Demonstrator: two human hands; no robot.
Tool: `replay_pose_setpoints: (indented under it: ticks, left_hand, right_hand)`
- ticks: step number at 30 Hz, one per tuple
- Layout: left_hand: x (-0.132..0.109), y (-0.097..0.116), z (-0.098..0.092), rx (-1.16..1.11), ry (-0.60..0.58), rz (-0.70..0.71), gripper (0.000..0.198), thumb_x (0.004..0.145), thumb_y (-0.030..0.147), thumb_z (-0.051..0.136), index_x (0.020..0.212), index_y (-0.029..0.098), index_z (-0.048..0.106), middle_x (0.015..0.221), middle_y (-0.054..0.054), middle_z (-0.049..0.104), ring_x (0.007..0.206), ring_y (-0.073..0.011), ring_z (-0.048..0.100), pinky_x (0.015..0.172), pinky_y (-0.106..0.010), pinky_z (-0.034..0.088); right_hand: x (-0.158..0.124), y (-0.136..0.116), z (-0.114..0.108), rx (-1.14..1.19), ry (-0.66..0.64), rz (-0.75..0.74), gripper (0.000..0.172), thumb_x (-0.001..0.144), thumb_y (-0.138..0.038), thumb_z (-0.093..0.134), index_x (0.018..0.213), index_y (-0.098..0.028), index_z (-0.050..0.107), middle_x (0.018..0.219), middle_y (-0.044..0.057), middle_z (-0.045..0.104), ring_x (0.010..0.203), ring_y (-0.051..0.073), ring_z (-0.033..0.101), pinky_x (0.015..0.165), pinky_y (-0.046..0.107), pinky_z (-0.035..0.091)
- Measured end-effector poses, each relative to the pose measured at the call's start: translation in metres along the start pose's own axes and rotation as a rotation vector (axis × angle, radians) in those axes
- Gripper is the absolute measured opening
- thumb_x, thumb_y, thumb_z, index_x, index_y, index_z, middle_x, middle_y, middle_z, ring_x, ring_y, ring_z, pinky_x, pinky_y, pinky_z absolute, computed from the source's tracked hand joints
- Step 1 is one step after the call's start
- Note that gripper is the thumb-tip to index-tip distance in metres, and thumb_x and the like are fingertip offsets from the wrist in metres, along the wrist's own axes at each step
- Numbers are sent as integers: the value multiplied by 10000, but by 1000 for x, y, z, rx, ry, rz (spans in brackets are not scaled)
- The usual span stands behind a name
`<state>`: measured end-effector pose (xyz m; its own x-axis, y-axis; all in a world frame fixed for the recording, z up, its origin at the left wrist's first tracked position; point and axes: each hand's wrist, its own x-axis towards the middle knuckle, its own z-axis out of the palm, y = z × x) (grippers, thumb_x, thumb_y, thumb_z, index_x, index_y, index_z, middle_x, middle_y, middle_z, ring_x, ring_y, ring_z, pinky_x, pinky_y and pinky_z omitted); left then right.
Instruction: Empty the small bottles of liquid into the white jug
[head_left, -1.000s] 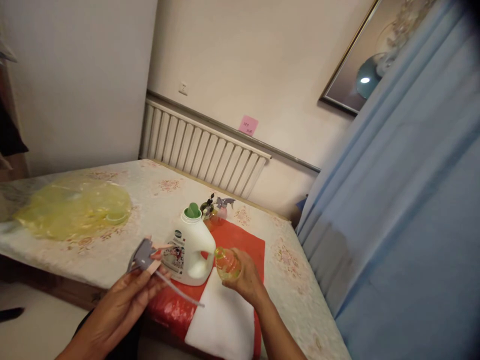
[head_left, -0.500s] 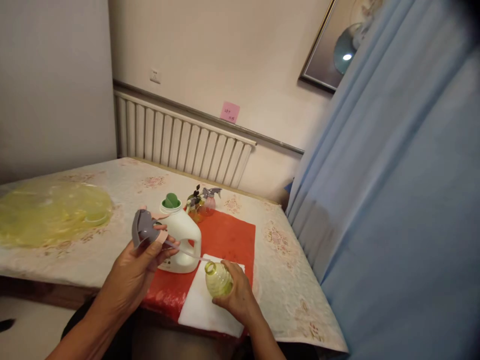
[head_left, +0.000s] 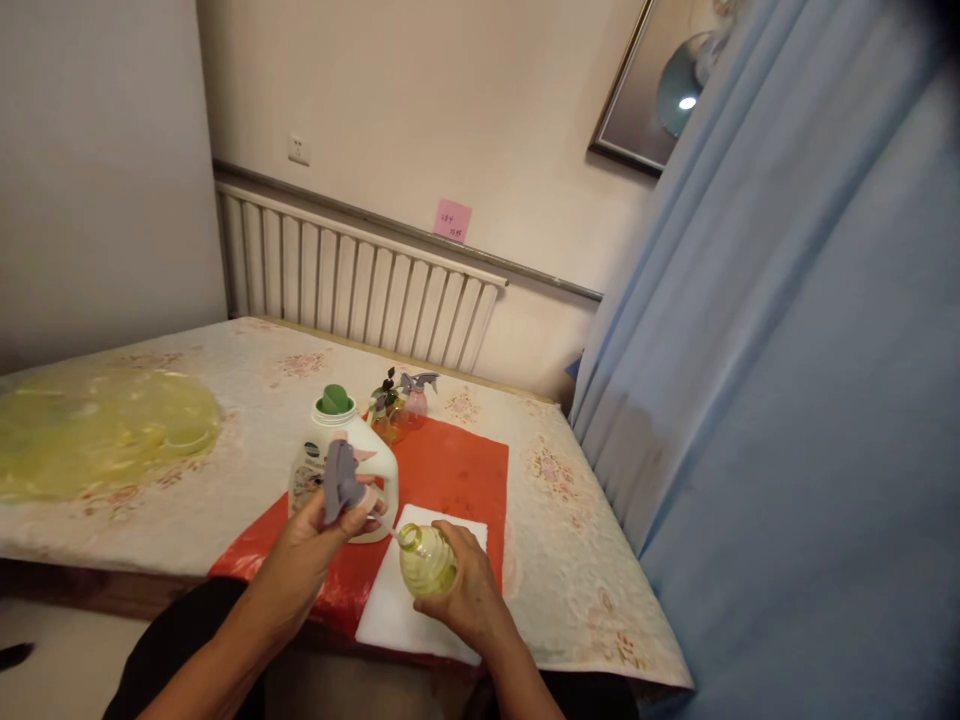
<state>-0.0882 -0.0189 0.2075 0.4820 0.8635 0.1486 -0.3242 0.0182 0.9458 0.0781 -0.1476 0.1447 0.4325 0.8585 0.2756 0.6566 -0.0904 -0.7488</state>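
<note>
Fingers of my left hand [head_left: 315, 550] are closed round a grey and pink spray head [head_left: 345, 482], whose thin tube reaches to the mouth of a yellow-green bottle. That ribbed, see-through spray bottle [head_left: 426, 562] is gripped by my right hand [head_left: 472, 590], tilted with its neck toward the left. Some liquid seems to show low in it. Below the bottle lies a folded white cloth [head_left: 397, 620]. Just behind my left hand stands a big white jug [head_left: 375, 450] with a green cap [head_left: 335, 400] set in its opening.
Several spray bottles [head_left: 415, 405] stand behind the jug. A red sheet [head_left: 465, 460] lies under the cloth on the flowered bed cover [head_left: 555, 560]. At left is a crumpled yellow plastic bag [head_left: 97, 430]; a blue curtain [head_left: 787, 350] hangs at right.
My left hand has brought the spray head rightward and closer to the bottle, and more of the tube now appears to be at or in the neck. My right hand has shifted slightly left.
</note>
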Motion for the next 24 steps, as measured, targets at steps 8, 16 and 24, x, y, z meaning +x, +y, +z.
replay_pose_setpoints:
  ticks: [8, 16, 24]
  left_hand:
    - [-1, -36, 6, 146, -233, -103, 466, 732, 474, 705, 1101, 192, 661, 1116, -58, 713, 1137, -294, 591, 972, -392, 468]
    - [0, -41, 1, 255, -348, -76, 429, 759, 461, 680, 1095, 194, 657, 1063, -57, 702, 1104, -299, 588, 959, -377, 461]
    - [-4, -23, 1, 269, -528, -131, 462, 833, 448, 613, 1253, 257, 597, 1099, -23, 685, 1124, -261, 563, 978, -335, 441]
  right_hand:
    - [-2, -26, 0, -4, -39, 19, 891, 427, -94, 857, 1251, -192, 532, 1166, 70, 584, 1064, 283, 539, 934, 395, 441]
    - [-6, -23, 5, -3, -2, 34, 850, 395, -100, 856, 1189, -209, 575, 1094, 54, 614, 992, 270, 553, 879, 383, 452]
    - [-7, -28, -1, 431, -195, 150, 758, 415, -141, 853, 1137, -213, 638, 988, -8, 639, 864, 191, 580, 761, 280, 467]
